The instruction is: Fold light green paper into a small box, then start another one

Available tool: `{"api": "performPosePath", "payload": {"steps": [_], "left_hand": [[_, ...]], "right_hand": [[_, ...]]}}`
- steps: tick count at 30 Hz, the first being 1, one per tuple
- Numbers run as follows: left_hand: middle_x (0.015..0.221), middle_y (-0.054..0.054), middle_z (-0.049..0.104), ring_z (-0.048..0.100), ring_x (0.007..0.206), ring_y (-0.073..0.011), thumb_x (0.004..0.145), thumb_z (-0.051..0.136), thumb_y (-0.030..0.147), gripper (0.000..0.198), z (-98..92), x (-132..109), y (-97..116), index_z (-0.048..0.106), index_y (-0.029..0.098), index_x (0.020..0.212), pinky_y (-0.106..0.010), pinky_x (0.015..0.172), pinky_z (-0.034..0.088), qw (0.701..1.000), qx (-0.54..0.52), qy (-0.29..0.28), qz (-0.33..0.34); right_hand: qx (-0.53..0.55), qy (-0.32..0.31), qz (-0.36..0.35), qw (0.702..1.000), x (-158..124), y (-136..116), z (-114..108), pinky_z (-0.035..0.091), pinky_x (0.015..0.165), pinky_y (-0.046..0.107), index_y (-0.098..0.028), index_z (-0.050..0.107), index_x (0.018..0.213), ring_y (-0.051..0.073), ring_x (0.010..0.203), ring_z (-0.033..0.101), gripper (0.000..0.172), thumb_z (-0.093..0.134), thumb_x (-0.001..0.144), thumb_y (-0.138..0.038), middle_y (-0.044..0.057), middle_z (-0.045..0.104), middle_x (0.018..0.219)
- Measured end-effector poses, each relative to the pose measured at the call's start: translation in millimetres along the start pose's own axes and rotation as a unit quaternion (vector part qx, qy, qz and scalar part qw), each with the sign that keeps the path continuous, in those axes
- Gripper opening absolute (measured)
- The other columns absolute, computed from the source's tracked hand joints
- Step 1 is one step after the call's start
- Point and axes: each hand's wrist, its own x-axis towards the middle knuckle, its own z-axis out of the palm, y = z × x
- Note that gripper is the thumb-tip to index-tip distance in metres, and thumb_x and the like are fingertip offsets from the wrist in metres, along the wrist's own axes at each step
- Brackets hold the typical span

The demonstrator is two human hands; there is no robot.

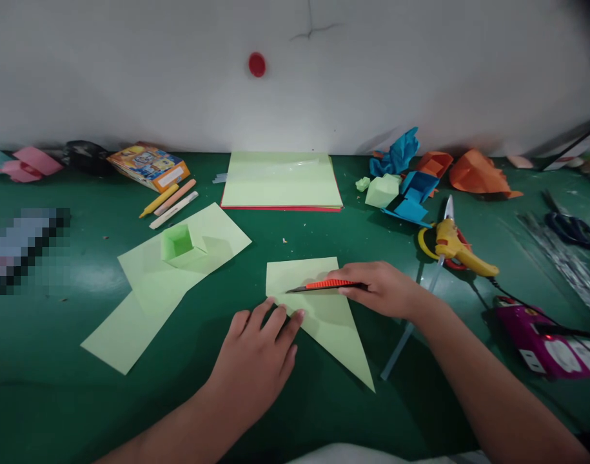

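A light green folded sheet of paper (331, 322), shaped like a long triangle, lies on the green table in front of me. My left hand (258, 357) rests flat on the table with its fingers spread, the fingertips pressing the sheet's left edge. My right hand (379, 290) is closed on a red utility knife (324, 285), whose blade points left across the upper part of the sheet. To the left, a small green paper box (181, 245) stands on other light green sheets (154, 290).
A stack of green paper (281, 180) lies at the back by the wall. Paper shapes in blue, orange and green (411, 177) sit to the right, with a yellow glue gun (456, 248), scissors (572, 229) and a purple device (541, 338). Pens (171, 203) and a carton (148, 166) lie at left.
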Motion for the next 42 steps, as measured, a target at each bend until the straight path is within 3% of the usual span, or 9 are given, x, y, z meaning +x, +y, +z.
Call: {"api": "performPosePath", "payload": {"steps": [12,21,42], "left_hand": [[0.125,-0.004,0.071,0.057,0.128,-0.0276,0.104,0.05,0.035,0.038,-0.2,0.4,0.5,0.065,0.028,0.138,-0.044,0.088,0.039,1.0,0.006,0.004,0.002],[0.125,-0.005,0.071,0.058,0.128,-0.0282,0.102,0.053,0.033,0.039,0.2,2.5,0.9,0.065,0.028,0.139,-0.043,0.089,0.04,1.0,0.004,0.01,0.004],[0.127,-0.007,0.071,0.058,0.128,-0.0279,0.105,0.047,0.032,0.039,-1.1,0.7,0.4,0.065,0.027,0.139,-0.042,0.088,0.041,1.0,0.013,0.003,0.003]], "right_hand": [[0.017,-0.013,0.019,1.0,-0.4,-1.9,-4.7,0.053,0.091,0.035,-0.033,0.063,0.141,0.025,0.113,0.069,0.039,0.049,0.105,-0.036,0.003,0.072,0.133],[0.013,-0.023,0.034,0.999,-0.8,-2.4,-8.1,0.053,0.094,0.04,-0.027,0.065,0.139,0.027,0.113,0.069,0.041,0.045,0.106,-0.039,0.007,0.073,0.129],[0.061,-0.04,0.05,0.996,-2.4,1.2,-15.8,0.051,0.099,0.038,-0.034,0.064,0.141,0.026,0.12,0.066,0.039,0.047,0.106,-0.04,0.003,0.069,0.138]]}}
